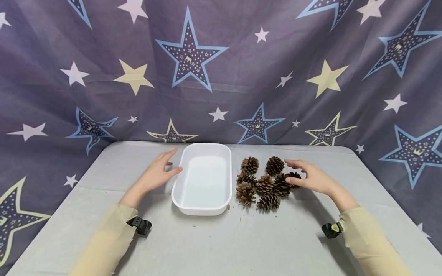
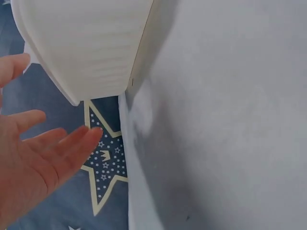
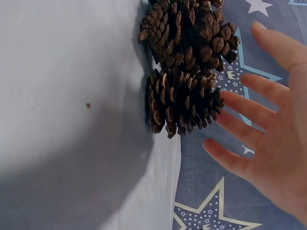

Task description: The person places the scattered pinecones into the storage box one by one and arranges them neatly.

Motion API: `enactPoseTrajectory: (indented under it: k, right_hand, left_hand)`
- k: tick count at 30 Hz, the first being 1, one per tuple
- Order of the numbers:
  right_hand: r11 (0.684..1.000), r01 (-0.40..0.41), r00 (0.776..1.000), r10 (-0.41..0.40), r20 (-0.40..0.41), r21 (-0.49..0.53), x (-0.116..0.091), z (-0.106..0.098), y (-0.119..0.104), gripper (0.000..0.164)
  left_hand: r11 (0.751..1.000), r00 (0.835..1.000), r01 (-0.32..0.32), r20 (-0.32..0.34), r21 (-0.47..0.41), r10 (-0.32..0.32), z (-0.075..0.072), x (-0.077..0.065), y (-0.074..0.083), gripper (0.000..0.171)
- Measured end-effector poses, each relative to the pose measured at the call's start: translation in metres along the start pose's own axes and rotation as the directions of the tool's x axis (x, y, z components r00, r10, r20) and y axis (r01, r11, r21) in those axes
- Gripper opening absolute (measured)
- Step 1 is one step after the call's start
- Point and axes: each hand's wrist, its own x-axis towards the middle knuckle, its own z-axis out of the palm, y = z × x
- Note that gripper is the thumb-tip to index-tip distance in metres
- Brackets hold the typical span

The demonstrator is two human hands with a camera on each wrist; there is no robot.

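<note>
Pinecones (image 1: 265,184) beside right hand (image 1: 312,178): judged light, stiff, brittle; best gripped mid-body. Tub (image 1: 203,211) beside left hand (image 1: 158,173). Both hands unclenched, nothing grasped.

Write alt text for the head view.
A person's two open hands flank a white rectangular tray and, to its right, a cluster of brown pine cones: left hand beside the tray, right hand beside the cones. Everything sits on a pale grey tabletop before purple-grey star-print fabric.

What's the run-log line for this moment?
left grip: empty, near white tray | right grip: empty, near pinecones | pinecones: on table, right of tray
</note>
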Motion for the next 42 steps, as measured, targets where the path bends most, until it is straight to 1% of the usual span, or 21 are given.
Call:
enactPoseTrajectory:
  k: [3, 6, 8, 10, 15, 19, 22, 25, 26, 28, 32, 37, 42]
  right_hand:
    - [1.0, 0.016, 1.0, -0.016, 0.022, 0.009, -0.002, 0.0, 0.002, 0.077]
    - [1.0, 0.009, 0.999, -0.01, 0.05, 0.01, -0.003, 0.0, 0.004, 0.084]
    - [1.0, 0.008, 0.998, -0.009, 0.067, 0.012, -0.003, 0.0, 0.005, 0.086]
    - [1.0, 0.008, 0.997, -0.009, 0.078, 0.01, -0.002, 0.0, 0.006, 0.085]
    - [1.0, 0.018, 0.996, -0.018, 0.083, -0.004, -0.002, 0.003, 0.009, 0.081]
    - [0.999, 0.029, 0.997, -0.028, 0.074, -0.014, -0.003, 0.003, 0.011, 0.076]
    - [1.0, 0.024, 0.997, -0.023, 0.078, -0.016, -0.003, 0.004, 0.013, 0.073]
    - [1.0, 0.002, 0.996, 0.0, 0.086, -0.019, -0.003, 0.004, 0.015, 0.073]
    - [1.0, -0.004, 0.996, 0.006, 0.091, -0.019, -0.003, 0.004, 0.016, 0.072]
    - [1.0, -0.016, 0.995, 0.018, 0.094, -0.022, -0.003, 0.005, 0.017, 0.072]
    - [0.999, -0.027, 0.995, 0.029, 0.092, -0.028, -0.002, 0.006, 0.018, 0.069]
    - [0.999, -0.026, 0.996, 0.029, 0.079, -0.033, 0.0, 0.007, 0.019, 0.062]
    - [0.999, -0.032, 0.997, 0.034, 0.067, -0.028, 0.001, 0.008, 0.019, 0.056]
  left_hand:
    - [0.997, 1.0, 0.012, 0.005, -0.079, -0.012, 0.004, -0.001, -0.003, 0.071]
    - [0.979, 0.999, 0.041, 0.027, -0.197, -0.036, 0.008, -0.001, -0.004, 0.069]
    - [0.96, 0.997, 0.066, 0.052, -0.272, -0.053, 0.011, -0.001, -0.004, 0.069]
    - [0.941, 0.995, 0.09, 0.079, -0.326, -0.068, 0.013, -0.001, -0.005, 0.07]
    - [0.9, 0.986, 0.133, 0.145, -0.415, -0.078, 0.017, -0.002, -0.007, 0.071]
    - [0.855, 0.977, 0.164, 0.202, -0.493, -0.07, 0.02, -0.003, -0.008, 0.071]
    - [0.811, 0.97, 0.2, 0.228, -0.549, -0.085, 0.023, -0.003, -0.01, 0.07]
    - [0.772, 0.965, 0.233, 0.241, -0.591, -0.107, 0.026, -0.003, -0.013, 0.07]
    - [0.755, 0.963, 0.244, 0.245, -0.608, -0.114, 0.027, -0.003, -0.014, 0.07]
    - [0.73, 0.961, 0.254, 0.25, -0.634, -0.117, 0.028, -0.004, -0.015, 0.07]
    - [0.699, 0.957, 0.27, 0.263, -0.662, -0.12, 0.028, -0.007, -0.016, 0.07]
    - [0.676, 0.952, 0.284, 0.285, -0.68, -0.114, 0.028, -0.008, -0.018, 0.071]
    - [0.669, 0.947, 0.299, 0.3, -0.681, -0.117, 0.03, -0.009, -0.019, 0.069]
